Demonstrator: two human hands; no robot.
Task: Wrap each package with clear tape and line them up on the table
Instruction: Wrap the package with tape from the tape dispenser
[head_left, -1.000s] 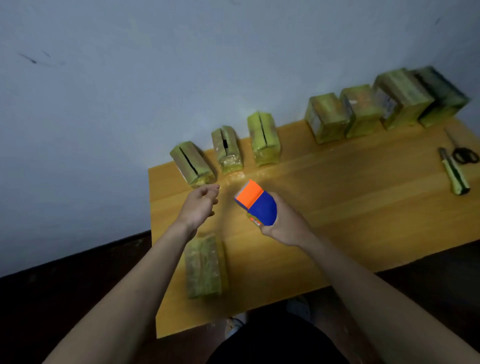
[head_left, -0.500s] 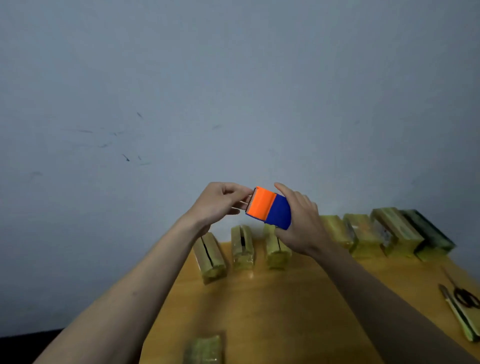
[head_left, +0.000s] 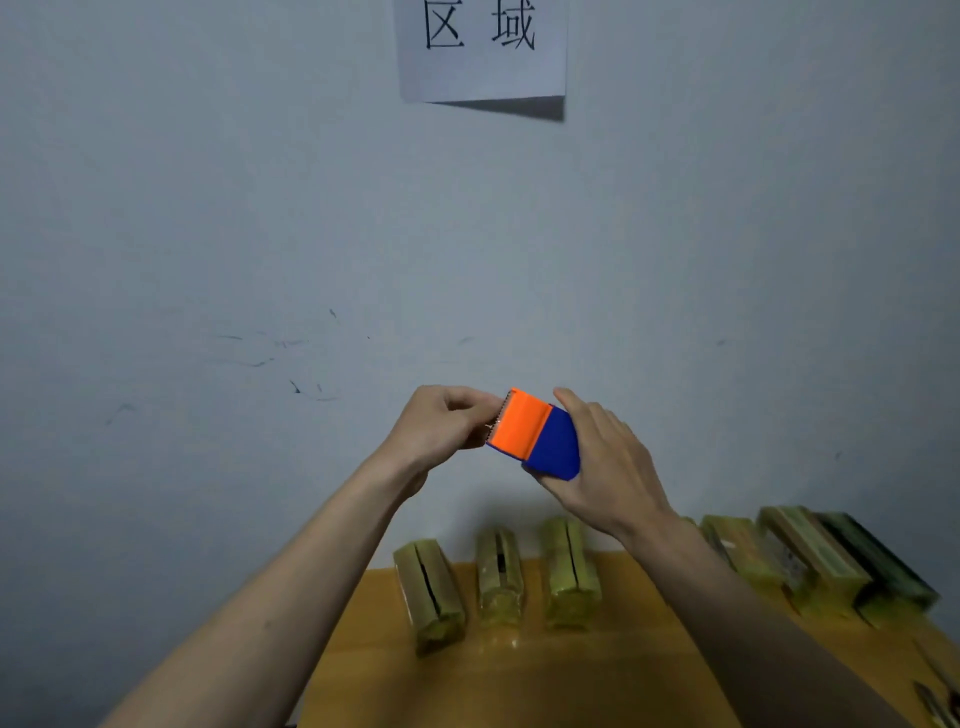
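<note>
Hands hold tape dispenser above taped packages.

The table is yellow-brown wood, low under both hands. Three packages stand in a row by the wall, below the left hand. More packages stand close together below and right of the right hand. Something thin, maybe a tool, lies at the table's right edge.

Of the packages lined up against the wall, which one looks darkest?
The package at the far right end of the row: it is dark green, almost black on top, while the others are pale yellow-green.
</note>
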